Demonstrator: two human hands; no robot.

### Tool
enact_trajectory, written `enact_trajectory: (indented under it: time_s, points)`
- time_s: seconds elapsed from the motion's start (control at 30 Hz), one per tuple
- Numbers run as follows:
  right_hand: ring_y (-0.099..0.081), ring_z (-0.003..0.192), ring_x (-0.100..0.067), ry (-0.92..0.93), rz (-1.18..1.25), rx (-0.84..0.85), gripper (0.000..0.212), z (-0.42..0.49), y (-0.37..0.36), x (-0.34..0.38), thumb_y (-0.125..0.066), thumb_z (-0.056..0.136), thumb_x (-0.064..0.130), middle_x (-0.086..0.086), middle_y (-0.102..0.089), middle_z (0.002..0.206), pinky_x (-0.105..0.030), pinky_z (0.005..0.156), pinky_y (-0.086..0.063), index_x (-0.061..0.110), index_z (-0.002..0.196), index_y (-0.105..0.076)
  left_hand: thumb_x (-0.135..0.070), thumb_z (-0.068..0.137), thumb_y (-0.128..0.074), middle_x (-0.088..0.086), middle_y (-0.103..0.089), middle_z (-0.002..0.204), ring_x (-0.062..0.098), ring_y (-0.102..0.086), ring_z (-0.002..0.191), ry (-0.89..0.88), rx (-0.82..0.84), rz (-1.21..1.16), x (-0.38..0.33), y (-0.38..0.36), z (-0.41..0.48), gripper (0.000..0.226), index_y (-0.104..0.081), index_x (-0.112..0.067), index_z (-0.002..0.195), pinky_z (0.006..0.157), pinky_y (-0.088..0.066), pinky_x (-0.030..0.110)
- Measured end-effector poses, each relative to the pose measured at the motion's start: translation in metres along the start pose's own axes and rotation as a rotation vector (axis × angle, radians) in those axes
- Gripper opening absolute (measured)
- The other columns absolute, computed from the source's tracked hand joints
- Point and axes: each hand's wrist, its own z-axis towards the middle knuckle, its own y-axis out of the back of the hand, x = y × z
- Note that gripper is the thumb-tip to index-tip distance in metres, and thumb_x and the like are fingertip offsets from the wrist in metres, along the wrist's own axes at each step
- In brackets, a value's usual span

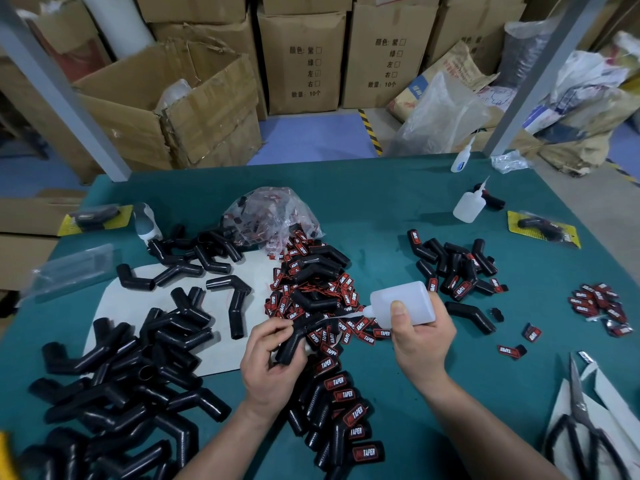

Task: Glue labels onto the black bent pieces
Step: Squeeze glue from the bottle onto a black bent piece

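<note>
Your left hand [268, 358] is clamped on one black bent piece [294, 342], held just above the green table [381, 209] near its front middle. Your right hand [420, 336] is wrapped around a translucent glue bottle [403, 301], tipped sideways so its nozzle points left at the upper end of that piece; the tip looks to be touching it, though the blur there makes that hard to confirm. Under and behind your hands lies a heap of red-and-black labels [311, 292], spilling from a clear plastic bag [273, 216]. Unlabelled bent pieces [131, 368] crowd the left side of the table, some on a white sheet [221, 355]. A cluster of labelled pieces [457, 268] sits to the right, well apart from your hands. Scissors [585, 417] lie at the front right corner, and a second glue bottle [469, 204] stands farther back.
</note>
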Motion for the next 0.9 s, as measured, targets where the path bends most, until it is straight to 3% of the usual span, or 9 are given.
enact_trajectory:
  time_s: [0.13, 0.3, 0.4, 0.6, 0.9]
  points:
    - [-0.053, 0.053, 0.004, 0.022, 0.011, 0.003, 0.014, -0.0015, -0.0002, 0.0016, -0.067, 0.079, 0.046, 0.019, -0.062, 0.065, -0.015, 0.047, -0.041, 0.036, 0.076, -0.057, -0.003, 0.082, -0.076, 0.008, -0.065, 0.109, 0.015, -0.067, 0.109, -0.007, 0.005, 0.004, 0.0014, 0.0007, -0.0006, 0.033, -0.062, -0.003, 0.111, 0.097, -0.054, 0.027]
    - [-0.053, 0.052, 0.000, 0.026, -0.009, -0.002, 0.006, 0.0036, 0.0018, 0.0036, -0.066, 0.079, 0.049, 0.018, -0.062, 0.065, -0.026, 0.046, -0.043, 0.048, 0.081, -0.061, -0.004, 0.082, -0.076, 0.009, -0.066, 0.109, 0.017, -0.067, 0.108, 0.005, -0.002, 0.015, 0.0014, 0.0012, -0.0008, 0.032, -0.063, -0.004, 0.112, 0.097, -0.055, 0.028]
    - [-0.054, 0.053, 0.001, 0.034, -0.013, 0.007, 0.006, 0.0035, 0.0013, 0.0042, -0.066, 0.079, 0.048, 0.018, -0.063, 0.067, -0.021, 0.046, -0.043, 0.048, 0.081, -0.060, -0.005, 0.083, -0.076, 0.011, -0.065, 0.109, 0.017, -0.067, 0.108, 0.002, 0.010, 0.014, 0.0000, 0.0012, -0.0002, 0.033, -0.063, -0.004, 0.113, 0.096, -0.056, 0.029]
    - [-0.055, 0.053, 0.001, 0.019, -0.011, -0.002, 0.018, 0.0031, 0.0014, 0.0011, -0.066, 0.079, 0.046, 0.016, -0.064, 0.068, -0.022, 0.045, -0.044, 0.033, 0.076, -0.055, -0.005, 0.083, -0.075, 0.017, -0.064, 0.106, 0.014, -0.066, 0.109, 0.003, 0.018, 0.008, -0.0019, 0.0010, 0.0008, 0.031, -0.062, -0.005, 0.111, 0.096, -0.057, 0.029]
    - [-0.052, 0.051, 0.004, -0.008, -0.006, -0.021, 0.019, 0.0035, -0.0004, -0.0040, -0.066, 0.077, 0.042, 0.020, -0.061, 0.063, -0.012, 0.047, -0.040, 0.030, 0.073, -0.053, -0.004, 0.083, -0.075, 0.007, -0.064, 0.110, 0.016, -0.067, 0.106, -0.006, -0.017, 0.013, -0.0002, -0.0006, 0.0001, 0.028, -0.063, -0.006, 0.109, 0.096, -0.054, 0.029]
